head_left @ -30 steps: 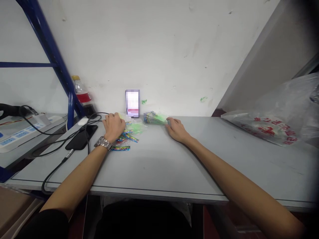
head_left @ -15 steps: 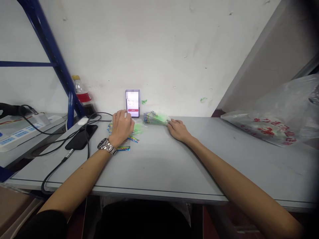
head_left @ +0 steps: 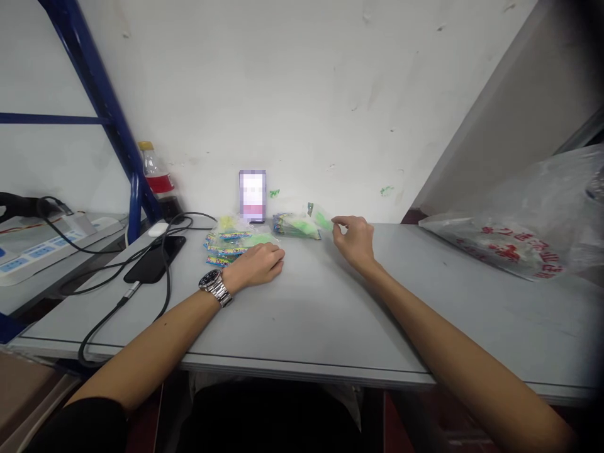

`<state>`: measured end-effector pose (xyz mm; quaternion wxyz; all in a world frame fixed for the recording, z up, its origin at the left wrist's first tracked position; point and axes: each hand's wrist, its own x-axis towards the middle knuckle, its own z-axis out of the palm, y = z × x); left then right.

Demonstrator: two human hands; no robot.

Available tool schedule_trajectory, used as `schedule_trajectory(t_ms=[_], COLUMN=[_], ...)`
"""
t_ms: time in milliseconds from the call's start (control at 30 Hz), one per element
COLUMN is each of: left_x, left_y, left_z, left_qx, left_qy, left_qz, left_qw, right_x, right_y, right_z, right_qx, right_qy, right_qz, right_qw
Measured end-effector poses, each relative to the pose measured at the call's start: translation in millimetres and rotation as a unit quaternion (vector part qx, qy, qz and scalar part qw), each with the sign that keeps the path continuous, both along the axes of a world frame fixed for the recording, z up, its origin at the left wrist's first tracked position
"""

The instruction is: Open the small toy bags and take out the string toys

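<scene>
My right hand (head_left: 355,242) pinches one end of a small clear plastic packet (head_left: 323,220) with something green inside, raised just over the table. Left of it lies a stack of similar packets (head_left: 297,226) with patterned blue-and-yellow ends, close to the wall. My left hand (head_left: 257,263), with a metal watch (head_left: 216,287) at the wrist, rests on the table with its fingers curled in; nothing shows in them. Beside and behind it is a loose pile of packets (head_left: 226,242) with colourful strips and green and yellow contents.
A lit phone (head_left: 253,196) leans upright on the wall. At left are a dark phone (head_left: 155,259) on a cable, a white case (head_left: 157,229), a cola bottle (head_left: 160,182) and a power strip (head_left: 42,255). A plastic bag (head_left: 519,239) with red print lies right.
My right hand has lifted a packet from the stack and moved slightly right. My left hand has come off the loose pile, moving right and nearer me, with its fingers curled.
</scene>
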<state>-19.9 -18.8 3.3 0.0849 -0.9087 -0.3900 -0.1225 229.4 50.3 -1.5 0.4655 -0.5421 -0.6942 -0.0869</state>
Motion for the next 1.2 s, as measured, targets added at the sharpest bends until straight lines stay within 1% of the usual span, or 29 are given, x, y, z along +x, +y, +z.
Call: schedule_trajectory(t_ms=[233,333,433,600,700,800,967,1033,1100,1200], left_x=[0.5,1.6,2.5,4.3,4.8,5.1,5.8,6.2,6.6,7.2], left_y=[-1.1,-1.8,-1.5,-2.4,-5.4,-8.3,-10.0,-10.2,-10.6,-11.5], left_z=[3.2,3.4,2.4,2.9,6.5,10.3,12.6,12.8,13.3,14.7], left_qx=[0.006,0.011,0.022,0.037,0.031,0.021,0.023,0.026,0.027,0.02], left_qy=[0.01,0.016,0.032,0.05,0.056,0.057,0.063,0.07,0.075,0.081], left_qz=[0.017,0.023,0.033,0.054,0.084,0.113,0.147,0.165,0.18,0.197], left_qw=[1.0,1.0,0.999,0.997,0.994,0.992,0.987,0.984,0.98,0.977], right_x=[-12.5,-18.8,-24.6,-31.3,-33.4,-34.5,-35.4,-35.1,-34.6,-34.1], right_y=[-22.6,-31.8,-39.5,-45.3,-44.8,-44.0,-46.5,-48.4,-50.2,-50.9], right_z=[17.3,22.0,25.0,23.8,19.9,17.4,20.3,22.4,24.2,25.1], right_qx=[0.088,0.069,0.027,-0.017,-0.034,-0.033,0.035,0.048,0.043,0.015], right_qy=[0.1,0.15,0.191,0.221,0.222,0.206,0.136,0.109,0.095,0.1], right_qz=[0.075,0.129,0.188,0.257,0.283,0.283,0.252,0.23,0.21,0.196], right_qw=[0.988,0.978,0.963,0.941,0.932,0.936,0.958,0.966,0.972,0.975])
